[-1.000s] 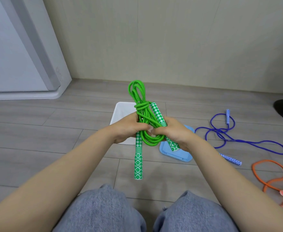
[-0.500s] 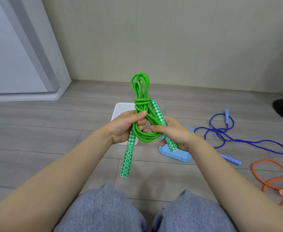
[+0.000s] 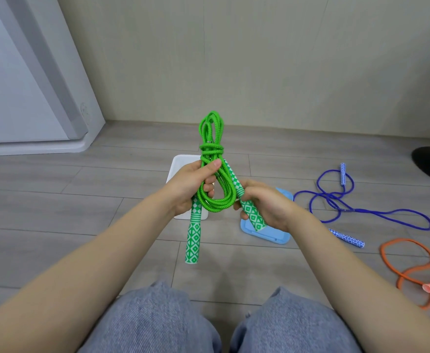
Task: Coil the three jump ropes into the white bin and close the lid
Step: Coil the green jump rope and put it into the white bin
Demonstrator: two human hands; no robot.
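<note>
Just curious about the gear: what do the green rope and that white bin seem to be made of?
Green jump rope: looks like braided cord, matte, a woven texture showing; its handles seem wrapped in patterned fabric or print. White bin: probably smooth plastic, judging by its rounded, faintly glossy rim.

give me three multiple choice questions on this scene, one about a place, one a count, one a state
1. Where does the blue lid lie?
A. on the floor right of the white bin
B. on the bin
C. against the wall

2. How many jump ropes lie loose on the floor?
A. none
B. two
C. three

3. What state is the green rope in?
A. stretched straight
B. bundled in loops, in hand
C. inside the bin

Answers:
1 A, the lid rests flat on the floorboards beside the bin.
2 B, the blue rope and orange rope.
3 B, the left hand grips its loops, the right hand a handle.
</note>
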